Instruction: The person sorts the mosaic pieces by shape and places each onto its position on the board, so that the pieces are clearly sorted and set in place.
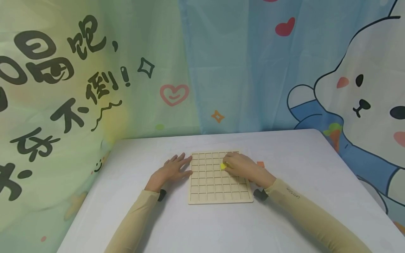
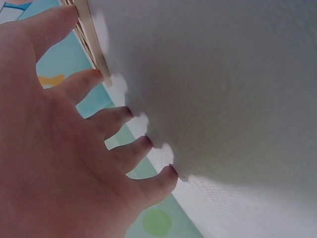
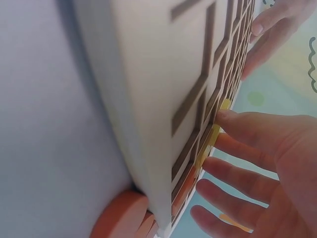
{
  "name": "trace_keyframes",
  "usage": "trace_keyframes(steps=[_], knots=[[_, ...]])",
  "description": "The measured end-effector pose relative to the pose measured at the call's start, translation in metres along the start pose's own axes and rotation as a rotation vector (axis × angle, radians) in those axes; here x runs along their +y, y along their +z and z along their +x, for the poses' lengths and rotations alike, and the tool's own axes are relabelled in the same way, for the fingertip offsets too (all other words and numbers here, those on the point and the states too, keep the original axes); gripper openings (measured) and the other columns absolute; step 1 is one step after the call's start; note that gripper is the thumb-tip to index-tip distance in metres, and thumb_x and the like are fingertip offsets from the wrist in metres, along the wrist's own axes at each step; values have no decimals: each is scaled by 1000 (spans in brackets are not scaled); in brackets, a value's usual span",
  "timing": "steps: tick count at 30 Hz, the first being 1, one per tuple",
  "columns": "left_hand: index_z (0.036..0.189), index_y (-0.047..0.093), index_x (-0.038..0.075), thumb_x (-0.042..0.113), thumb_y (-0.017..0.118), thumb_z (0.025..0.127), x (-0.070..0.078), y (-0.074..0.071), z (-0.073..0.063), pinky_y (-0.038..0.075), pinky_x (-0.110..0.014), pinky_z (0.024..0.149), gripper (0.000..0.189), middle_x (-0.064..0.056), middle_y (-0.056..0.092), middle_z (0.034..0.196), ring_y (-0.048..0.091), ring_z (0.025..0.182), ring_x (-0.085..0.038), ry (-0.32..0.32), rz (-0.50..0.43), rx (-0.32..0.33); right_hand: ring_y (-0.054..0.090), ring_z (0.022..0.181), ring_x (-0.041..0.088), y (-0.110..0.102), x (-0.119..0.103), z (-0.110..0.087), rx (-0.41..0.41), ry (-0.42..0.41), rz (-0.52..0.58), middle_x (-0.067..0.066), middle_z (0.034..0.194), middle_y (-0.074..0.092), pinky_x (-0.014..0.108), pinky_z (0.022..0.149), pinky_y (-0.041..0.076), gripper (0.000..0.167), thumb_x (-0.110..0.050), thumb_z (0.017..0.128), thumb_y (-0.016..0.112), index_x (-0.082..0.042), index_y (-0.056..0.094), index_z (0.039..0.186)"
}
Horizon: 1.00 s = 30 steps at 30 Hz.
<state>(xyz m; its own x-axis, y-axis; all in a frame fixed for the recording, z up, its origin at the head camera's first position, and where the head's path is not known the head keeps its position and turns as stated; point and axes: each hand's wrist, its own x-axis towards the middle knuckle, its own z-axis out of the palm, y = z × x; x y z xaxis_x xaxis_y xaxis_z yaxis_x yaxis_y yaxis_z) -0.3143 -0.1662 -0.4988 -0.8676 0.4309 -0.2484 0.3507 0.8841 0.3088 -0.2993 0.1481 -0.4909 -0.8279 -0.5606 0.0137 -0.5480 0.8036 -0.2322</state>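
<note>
Right grip pinching yellow on the gridded board while left grip steadies its edge

The right grip [image 1: 239, 164] is closing thumb and forefinger on a yellow piece [image 1: 223, 166], its other fingers bending loosely alongside. The yellow piece is sitting at the fingertips, on the grid of a pale wooden board [image 1: 202, 188], and is partly hiding under the grip. The board is spreading below the right grip, reaching leftward and back toward the person.

The left grip [image 1: 172, 169] is holding nothing; its fingers are fanning out, with thumb and forefinger touching the board's edge on its inner side and the other fingertips resting on the white worktop [image 1: 218, 228].

Just right of the right grip, an orange tile [image 1: 260, 164] is lying on the worktop. In the right wrist view, an orange piece [image 3: 184, 189] is showing on the board near the grip's fingertips, and a rounded orange piece [image 3: 121, 214] is lying just beside the board's edge. Beyond both grips, a printed curtain [image 1: 221, 70] is hanging behind the worktop.
</note>
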Motion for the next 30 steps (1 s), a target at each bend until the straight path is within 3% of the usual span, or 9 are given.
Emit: trace_keyframes(steps=[8,22,25,27,30], knots=[[160,28,28,56,52,100,2,-2,0,16,-67,122,71,-14,18,169,14,154,-46,2,5,6,63,104,21,-1,0,1,-6,2,-3,7,122,67,37,83,52,24,-26,96,70,-9,70,113],[160,27,29,56,52,99,1,0,1,16,-67,122,71,-13,18,169,15,154,-46,-5,9,2,55,86,17,-3,-1,0,13,-34,18,2,101,64,34,75,47,14,-21,94,71,-10,68,102],[160,27,29,56,52,99,0,0,1,16,-66,122,71,-13,18,169,15,154,-46,-1,8,3,62,106,24,-2,1,-2,16,-30,25,8,117,67,41,90,53,26,-24,94,72,-7,69,113],[160,27,29,56,52,100,0,1,1,16,-66,122,71,-13,18,169,15,154,-46,3,7,4,60,122,30,-2,2,-4,16,-17,29,11,131,64,46,102,51,38,-27,94,71,-6,66,125],[160,27,28,55,52,100,-1,0,0,16,-66,122,70,-13,18,169,15,154,-46,8,3,5,54,132,34,-3,4,-8,7,7,57,14,139,60,50,110,46,45,-29,94,71,-5,63,132]])
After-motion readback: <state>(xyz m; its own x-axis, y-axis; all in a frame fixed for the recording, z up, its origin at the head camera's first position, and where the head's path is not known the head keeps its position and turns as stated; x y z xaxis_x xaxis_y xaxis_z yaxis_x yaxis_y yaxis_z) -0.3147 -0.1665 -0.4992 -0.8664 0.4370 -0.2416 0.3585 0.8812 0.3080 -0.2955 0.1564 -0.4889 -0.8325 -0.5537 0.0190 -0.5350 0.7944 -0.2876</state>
